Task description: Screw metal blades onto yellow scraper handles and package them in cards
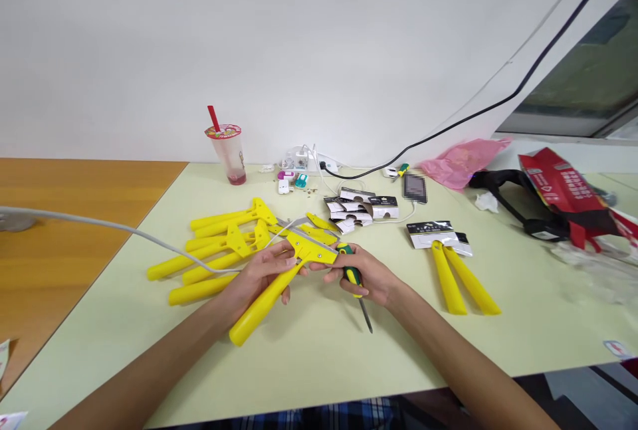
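Note:
My left hand (272, 264) is closed around the neck of a yellow scraper (266, 304), its handle pointing down toward me and its wide head with a metal blade tilted up to the right. Within my right hand (371, 274) is a screwdriver (352, 275) with a green and yellow handle, its shaft pointing down at the table. The right fingertips are close to the scraper head; whether they touch it I cannot tell. Several more yellow scrapers (219, 244) lie in a pile just beyond my left hand, partly hidden by it.
Two yellow scrapers (453, 280) with black and white card covers lie at right. Several folded cards (356, 209) sit behind my hands near a phone (415, 187). A drink cup (230, 154) stands at back left. A white cable (114, 225) crosses above my left forearm.

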Demonstrator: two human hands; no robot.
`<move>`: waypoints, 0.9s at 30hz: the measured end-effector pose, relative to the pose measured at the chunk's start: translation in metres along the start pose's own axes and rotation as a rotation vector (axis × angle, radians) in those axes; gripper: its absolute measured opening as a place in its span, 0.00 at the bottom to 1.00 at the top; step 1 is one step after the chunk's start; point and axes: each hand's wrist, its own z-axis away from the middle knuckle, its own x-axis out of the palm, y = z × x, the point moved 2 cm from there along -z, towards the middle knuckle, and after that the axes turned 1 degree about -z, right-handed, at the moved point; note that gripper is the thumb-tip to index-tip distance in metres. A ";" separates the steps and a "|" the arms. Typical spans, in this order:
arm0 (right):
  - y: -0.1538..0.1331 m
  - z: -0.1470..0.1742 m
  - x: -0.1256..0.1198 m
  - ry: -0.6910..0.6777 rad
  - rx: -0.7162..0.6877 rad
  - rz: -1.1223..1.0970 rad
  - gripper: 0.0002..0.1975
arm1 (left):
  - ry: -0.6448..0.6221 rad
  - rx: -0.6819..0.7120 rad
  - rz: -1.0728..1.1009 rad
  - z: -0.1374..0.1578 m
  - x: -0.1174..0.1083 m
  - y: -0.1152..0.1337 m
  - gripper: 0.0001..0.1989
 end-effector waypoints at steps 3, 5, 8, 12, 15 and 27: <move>-0.001 0.001 0.000 -0.015 -0.004 -0.002 0.15 | -0.006 0.007 0.000 -0.001 -0.003 -0.002 0.20; -0.002 0.002 0.000 -0.020 0.003 -0.007 0.15 | -0.010 0.013 -0.003 -0.002 -0.004 -0.003 0.20; -0.004 0.002 -0.001 -0.009 0.018 -0.017 0.15 | 0.001 0.012 0.004 -0.004 -0.006 -0.004 0.21; -0.004 0.001 -0.003 0.010 0.015 -0.037 0.14 | 0.022 -0.011 -0.010 -0.006 -0.007 -0.004 0.21; -0.004 -0.001 -0.005 0.038 0.000 -0.044 0.14 | 0.026 -0.013 -0.014 -0.006 -0.006 -0.004 0.21; -0.003 0.002 -0.007 0.027 -0.075 0.049 0.16 | 0.065 -0.030 -0.022 -0.002 0.001 0.002 0.22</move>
